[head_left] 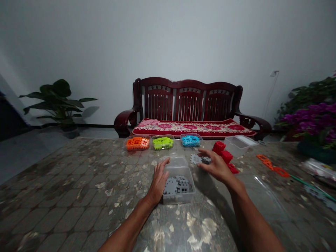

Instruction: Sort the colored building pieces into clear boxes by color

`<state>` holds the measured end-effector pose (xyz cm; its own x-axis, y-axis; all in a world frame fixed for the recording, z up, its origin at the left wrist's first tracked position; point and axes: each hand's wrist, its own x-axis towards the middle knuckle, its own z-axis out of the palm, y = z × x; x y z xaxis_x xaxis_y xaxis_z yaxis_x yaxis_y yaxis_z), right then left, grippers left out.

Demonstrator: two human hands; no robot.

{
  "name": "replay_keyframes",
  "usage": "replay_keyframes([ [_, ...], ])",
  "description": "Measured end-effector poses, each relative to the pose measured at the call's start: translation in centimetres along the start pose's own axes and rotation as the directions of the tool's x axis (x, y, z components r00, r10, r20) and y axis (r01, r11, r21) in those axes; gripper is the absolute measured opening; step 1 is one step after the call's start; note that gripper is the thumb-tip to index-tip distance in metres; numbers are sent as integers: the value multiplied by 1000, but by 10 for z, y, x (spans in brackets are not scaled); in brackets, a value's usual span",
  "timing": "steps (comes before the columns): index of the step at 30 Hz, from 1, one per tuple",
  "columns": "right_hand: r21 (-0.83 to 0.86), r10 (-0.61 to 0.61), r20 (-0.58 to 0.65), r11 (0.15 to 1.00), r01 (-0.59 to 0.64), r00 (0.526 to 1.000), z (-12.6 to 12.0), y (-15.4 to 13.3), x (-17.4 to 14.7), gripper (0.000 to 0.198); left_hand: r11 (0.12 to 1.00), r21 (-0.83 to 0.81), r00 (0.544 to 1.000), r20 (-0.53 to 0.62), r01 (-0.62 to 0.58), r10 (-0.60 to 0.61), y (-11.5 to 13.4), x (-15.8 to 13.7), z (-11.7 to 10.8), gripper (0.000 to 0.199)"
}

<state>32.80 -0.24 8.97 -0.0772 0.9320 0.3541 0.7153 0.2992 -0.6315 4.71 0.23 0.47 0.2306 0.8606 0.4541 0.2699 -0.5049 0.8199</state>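
The right hand [215,165] pinches gray pieces [195,159] beside the box [178,200]; the left hand [158,179], unclenched, flanks it.

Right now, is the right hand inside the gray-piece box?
No, the right hand is outside the gray-piece box, at gray pieces to its right.

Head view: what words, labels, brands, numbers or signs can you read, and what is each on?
None can be read.
Gray pieces: no lettering visible.
Box: no label visible on its near wall.
Packet at right: too blurred to tell whether it is printed.
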Motion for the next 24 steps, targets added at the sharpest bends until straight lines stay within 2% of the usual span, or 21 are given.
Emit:
replay_keyframes([
  [3, 77, -110, 127, 992, 101, 986, 4, -25, -6, 60, 1000, 5, 1000, -10, 9, -9, 0, 0, 0, 47],
  [7, 112, -175, 303, 983, 147, 937, 9, -46, -14, 62, 1000, 7, 1000, -12, 7, -7, 2, 0, 0, 47],
  [10, 108, -162, 398, 986, 129, 903, 12, -51, -15, 47, 1000, 4, 1000, -9, 13, -13, 3, -1, 0, 48],
  [12, 109, -140, 406, 989, 104, 903, 12, -50, -15, 36, 1000, 4, 1000, -9, 17, -17, 4, 0, 0, 48],
  [15, 107, -117, 355, 991, 84, 928, 9, -44, -13, 31, 1000, 13, 1000, -6, 12, -12, 4, 0, 0, 49],
  [18, 46, -73, 241, 997, 64, 968, 5, -32, -8, 27, 1000, 19, 1000, -4, 10, -9, 3, 1, -1, 49],
  [21, -76, 27, 31, 997, -24, 999, 1, -12, -3, 28, 1000, 12, 1000, -2, 14, -14, 4, 1, -1, 49],
  [24, -209, 103, -164, 968, -137, 981, -3, 9, -1, 36, 1000, 8, 1000, 3, 18, -18, 4, 1, -1, 48],
])
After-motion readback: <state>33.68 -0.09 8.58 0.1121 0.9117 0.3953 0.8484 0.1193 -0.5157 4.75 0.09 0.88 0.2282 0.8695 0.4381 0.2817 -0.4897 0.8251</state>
